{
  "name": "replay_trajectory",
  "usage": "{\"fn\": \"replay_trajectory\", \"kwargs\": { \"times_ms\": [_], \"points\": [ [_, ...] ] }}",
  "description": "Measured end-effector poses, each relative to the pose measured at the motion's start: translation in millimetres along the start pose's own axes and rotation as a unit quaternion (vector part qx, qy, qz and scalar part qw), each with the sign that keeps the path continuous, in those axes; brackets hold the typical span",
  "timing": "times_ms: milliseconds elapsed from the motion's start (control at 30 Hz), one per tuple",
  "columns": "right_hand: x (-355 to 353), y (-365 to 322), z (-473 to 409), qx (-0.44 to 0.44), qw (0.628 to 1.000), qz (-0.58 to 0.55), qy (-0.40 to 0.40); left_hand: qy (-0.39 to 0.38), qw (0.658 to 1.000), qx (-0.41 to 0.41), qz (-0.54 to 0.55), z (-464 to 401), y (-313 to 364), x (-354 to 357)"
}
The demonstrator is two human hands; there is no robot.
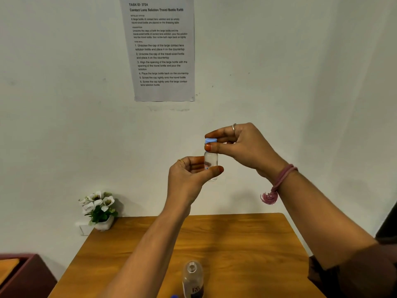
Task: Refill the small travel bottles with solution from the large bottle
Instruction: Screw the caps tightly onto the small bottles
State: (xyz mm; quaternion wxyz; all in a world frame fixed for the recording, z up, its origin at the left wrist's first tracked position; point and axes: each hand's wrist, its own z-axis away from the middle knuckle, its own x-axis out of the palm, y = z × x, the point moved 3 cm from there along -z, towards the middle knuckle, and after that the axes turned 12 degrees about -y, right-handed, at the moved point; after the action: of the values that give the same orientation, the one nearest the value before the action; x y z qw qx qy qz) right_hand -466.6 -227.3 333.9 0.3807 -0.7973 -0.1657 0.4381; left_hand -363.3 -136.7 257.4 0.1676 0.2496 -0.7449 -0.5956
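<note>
Plain pale wall (300,61) with a printed sheet (163,50) taped up on it, a wooden table (247,244) pushed against it, a little pot of white flowers (98,208) at the table's back left corner.

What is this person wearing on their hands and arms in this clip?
Left hand: a thin gold ring. Right hand: a silver ring, plus a pink thread band with a tassel at the wrist. A dark sleeve covers the right upper arm.

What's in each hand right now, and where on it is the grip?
The left hand grips the small travel bottle around its body; the right hand pinches its blue cap between thumb and fingers.
</note>
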Motion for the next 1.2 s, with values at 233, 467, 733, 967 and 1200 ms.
{"fn": "replay_trajectory", "kwargs": {
  "times_ms": [233, 467, 733, 967, 1200],
  "points": [
    [3.4, 5.2, 1.0, 0.006, 0.999, 0.003, 0.033, 0.022, 1.000, 0.009, -0.012, -2.4, -3.9, 3.5],
    [12.7, 11.6, 8.1, 0.001, 0.996, 0.027, 0.085, 0.034, 0.999, 0.018, -0.019, -2.4, -12.0, 6.4],
    [28.6, 40.1, 27.1, 0.044, 0.995, -0.092, -0.019, 0.027, 0.999, 0.019, 0.004, 8.5, -23.7, 2.6],
    [71.5, 69.3, 45.1, 0.099, 0.968, -0.228, -0.042, 0.025, 0.999, 0.012, -0.039, 24.5, -50.7, -3.0],
    [117.7, 97.0, 63.7, 0.139, 0.963, -0.230, 0.011, -0.074, 0.994, -0.046, -0.061, 57.4, -100.8, -34.4]
  ]
}}
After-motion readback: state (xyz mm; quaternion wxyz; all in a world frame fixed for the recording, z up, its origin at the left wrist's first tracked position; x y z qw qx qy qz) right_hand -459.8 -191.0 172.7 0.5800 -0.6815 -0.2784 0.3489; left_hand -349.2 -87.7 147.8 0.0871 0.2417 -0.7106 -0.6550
